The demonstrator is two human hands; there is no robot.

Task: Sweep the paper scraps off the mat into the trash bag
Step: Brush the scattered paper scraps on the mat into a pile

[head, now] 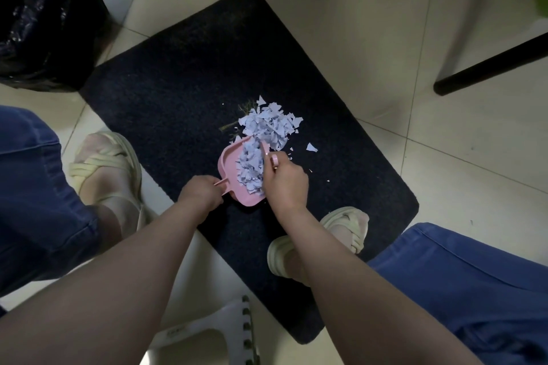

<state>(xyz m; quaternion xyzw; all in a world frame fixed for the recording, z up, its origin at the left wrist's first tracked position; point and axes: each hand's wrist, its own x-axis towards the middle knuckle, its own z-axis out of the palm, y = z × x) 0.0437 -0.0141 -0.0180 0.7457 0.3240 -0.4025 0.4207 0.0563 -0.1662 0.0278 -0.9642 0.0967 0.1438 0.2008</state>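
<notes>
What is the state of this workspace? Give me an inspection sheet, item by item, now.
Surface: dark mat on a pale tiled floor.
Job's things: paper scraps piled mid-mat, part of them already in the pink dustpan, whose lip meets the pile. The black trash bag stands by the mat's far left corner.
Clutter: stray scraps right of the pile; a greenish twig at its left edge.
Hands: left hand grips the dustpan's handle. Right hand holds a small pink brush, fingers curled round it.
Cables: nothing seen.
Surroundings: black furniture legs far right; white stool near the person.
</notes>
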